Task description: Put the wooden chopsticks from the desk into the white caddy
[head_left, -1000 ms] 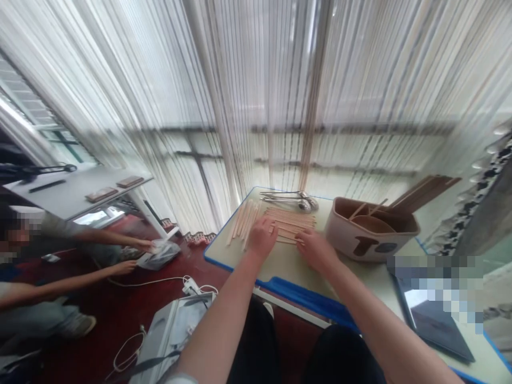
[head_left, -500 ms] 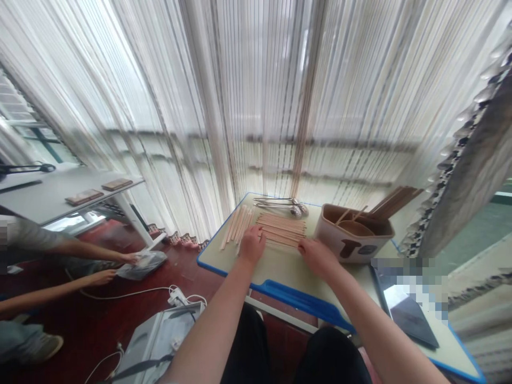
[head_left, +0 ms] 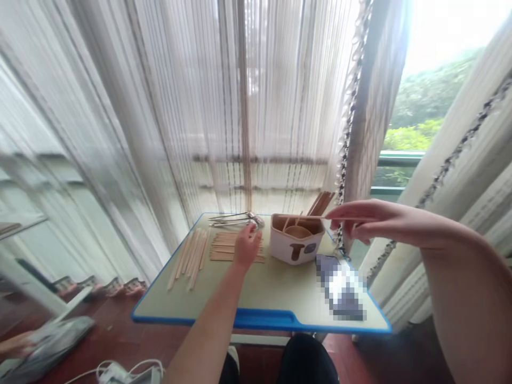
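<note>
My right hand (head_left: pixel 372 220) is raised at the right of the table, its fingers closed on a thin wooden chopstick (head_left: pixel 308 217) that lies level across the top of the box. My left hand (head_left: pixel 248 245) rests over the right end of a row of chopsticks (head_left: pixel 224 246), its fingers loosely bent and slightly apart. Wrapped chopsticks (head_left: pixel 190 258) lie in a looser group to the left. Just beyond my left fingertips are several metal spoons (head_left: pixel 236 220). The box (head_left: pixel 284 248) has a brown inside and holds a round brown insert (head_left: pixel 298 231) and a few sticks.
The pale table (head_left: pixel 216 293) has a blue rim. A blurred-out dark device (head_left: pixel 340 288) lies at its right side. Brown sticks (head_left: pixel 322 202) stand up behind the box. Sheer curtains (head_left: pixel 180 106) hang behind. Another person's hand (head_left: pixel 18 344) touches a plastic bag (head_left: pixel 60 341) at lower left.
My right hand has left the chopstick row, moved up and right past the box, and now holds a chopstick. My left hand stays at the row, now nearer its right end. The view has turned right.
</note>
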Motion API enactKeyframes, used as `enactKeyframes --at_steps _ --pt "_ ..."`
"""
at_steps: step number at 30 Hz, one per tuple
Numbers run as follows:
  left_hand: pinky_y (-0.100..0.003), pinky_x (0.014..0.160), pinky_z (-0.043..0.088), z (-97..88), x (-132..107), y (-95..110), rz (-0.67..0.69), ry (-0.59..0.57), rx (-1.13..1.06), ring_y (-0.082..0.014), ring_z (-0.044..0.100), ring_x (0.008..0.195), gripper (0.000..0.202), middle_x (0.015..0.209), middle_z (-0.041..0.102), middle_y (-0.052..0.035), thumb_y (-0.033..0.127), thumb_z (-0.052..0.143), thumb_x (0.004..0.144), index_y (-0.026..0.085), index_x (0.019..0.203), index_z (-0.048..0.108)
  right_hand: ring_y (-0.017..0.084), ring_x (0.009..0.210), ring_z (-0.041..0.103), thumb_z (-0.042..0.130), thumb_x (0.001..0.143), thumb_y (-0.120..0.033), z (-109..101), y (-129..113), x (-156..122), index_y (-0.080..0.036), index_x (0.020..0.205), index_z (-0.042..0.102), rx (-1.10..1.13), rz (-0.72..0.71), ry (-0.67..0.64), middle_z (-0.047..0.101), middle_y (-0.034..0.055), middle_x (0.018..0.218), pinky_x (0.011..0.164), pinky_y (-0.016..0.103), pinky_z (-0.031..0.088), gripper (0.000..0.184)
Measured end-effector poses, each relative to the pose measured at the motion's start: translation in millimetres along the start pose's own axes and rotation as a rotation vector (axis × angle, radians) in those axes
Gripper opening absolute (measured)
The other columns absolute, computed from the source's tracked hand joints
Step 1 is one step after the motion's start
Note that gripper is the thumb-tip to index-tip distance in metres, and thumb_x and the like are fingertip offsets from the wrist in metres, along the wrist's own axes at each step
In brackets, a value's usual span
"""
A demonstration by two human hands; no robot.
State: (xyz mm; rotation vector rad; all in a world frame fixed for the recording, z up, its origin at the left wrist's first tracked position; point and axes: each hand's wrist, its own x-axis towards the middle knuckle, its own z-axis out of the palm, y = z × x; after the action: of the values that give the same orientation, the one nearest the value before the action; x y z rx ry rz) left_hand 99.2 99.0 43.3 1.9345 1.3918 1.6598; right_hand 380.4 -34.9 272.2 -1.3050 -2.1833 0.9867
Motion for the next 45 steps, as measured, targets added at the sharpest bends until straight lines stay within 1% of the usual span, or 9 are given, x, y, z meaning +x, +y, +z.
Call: enactKeyframes --at_steps 3,6,11,14,21,27,33,37,45 --pt "-0.03 0.074 0.053 22.0 4 5 -0.008 -0.027 -0.11 -0.0175 0.063 0.09 0.033 0.103 0.065 -0.0089 0.036 0.053 0.082 0.018 0.108 0.059 0.018 0.078 0.06 0.065 0.072 -0.036 -15 1 1 -0.021 0.114 0.062 0.196 -0.114 0.048 0.066 0.0094 0.102 0.062 0.028 0.048 0.045" --pt "-0.03 0.075 0.054 34.6 1 4 0.012 -0.043 -0.166 -0.0175 0.064 0.088 0.035 0.103 0.065 -0.0085 0.039 0.055 0.081 0.018 0.108 0.06 0.014 0.066 0.059 0.061 0.077 -0.042 -11 11 16 -0.016 0.105 0.065 0.267 -0.17 0.211 0.067 0.0106 0.09 0.054 0.026 0.045 0.039" --pt "-0.029 0.074 0.055 41.8 -6 1 -0.002 -0.053 -0.202 -0.0171 0.064 0.087 0.034 0.102 0.066 -0.0078 0.04 0.055 0.081 0.018 0.106 0.062 0.009 0.054 0.051 0.056 0.078 -0.051 8 38 53 -0.012 0.094 0.067 0.15 -0.162 0.505 0.065 0.0073 0.076 0.046 0.022 0.038 0.043" --pt "-0.029 0.074 0.055 43.2 -7 1 -0.015 -0.082 -0.22 -0.0165 0.064 0.085 0.031 0.098 0.067 -0.0073 0.04 0.055 0.081 0.018 0.102 0.063 0.01 0.056 0.051 0.054 0.079 -0.052 15 51 73 -0.013 0.091 0.068 0.021 -0.145 0.567 0.065 0.0061 0.074 0.05 0.023 0.04 0.043" --pt "-0.029 0.071 0.056 45.2 -8 3 -0.036 -0.075 -0.214 -0.015 0.065 0.078 0.029 0.095 0.066 -0.0069 0.038 0.057 0.081 0.017 0.101 0.063 0.014 0.065 0.058 0.053 0.08 -0.048 29 57 106 -0.016 0.081 0.071 -0.218 -0.028 0.458 0.069 0.0057 0.075 0.058 0.024 0.043 0.037" --pt "-0.028 0.07 0.055 44.4 -9 6 -0.033 -0.077 -0.214 -0.0154 0.064 0.08 0.028 0.097 0.066 -0.0074 0.035 0.057 0.08 0.017 0.101 0.062 0.014 0.068 0.06 0.055 0.079 -0.04 44 58 123 -0.017 0.082 0.071 -0.333 -0.021 0.372 0.07 0.0051 0.077 0.06 0.024 0.042 0.028" --pt "-0.027 0.071 0.055 44.4 -9 7 -0.032 -0.077 -0.216 -0.0152 0.064 0.081 0.028 0.099 0.065 -0.0087 0.034 0.056 0.081 0.015 0.101 0.062 0.013 0.064 0.059 0.055 0.078 -0.036 56 57 128 -0.016 0.079 0.071 -0.324 0.007 0.342 0.069 0.0041 0.073 0.055 0.022 0.039 0.026" --pt "-0.028 0.071 0.055 42.8 -10 9 -0.023 -0.084 -0.201 -0.0152 0.064 0.081 0.025 0.095 0.066 -0.0072 0.033 0.056 0.082 0.017 0.099 0.062 0.012 0.06 0.057 0.055 0.077 -0.033 59 58 126 -0.017 0.084 0.072 -0.317 0.058 0.323 0.068 0.0036 0.07 0.051 0.021 0.037 0.024" --pt "-0.028 0.072 0.054 40.4 -11 11 -0.024 -0.091 -0.167 -0.0147 0.064 0.081 0.024 0.096 0.066 -0.0062 0.033 0.055 0.082 0.018 0.1 0.062 0.013 0.063 0.058 0.054 0.075 -0.029 67 59 125 -0.02 0.083 0.072 -0.322 0.073 0.195 0.069 0.0026 0.073 0.053 0.021 0.038 0.022"
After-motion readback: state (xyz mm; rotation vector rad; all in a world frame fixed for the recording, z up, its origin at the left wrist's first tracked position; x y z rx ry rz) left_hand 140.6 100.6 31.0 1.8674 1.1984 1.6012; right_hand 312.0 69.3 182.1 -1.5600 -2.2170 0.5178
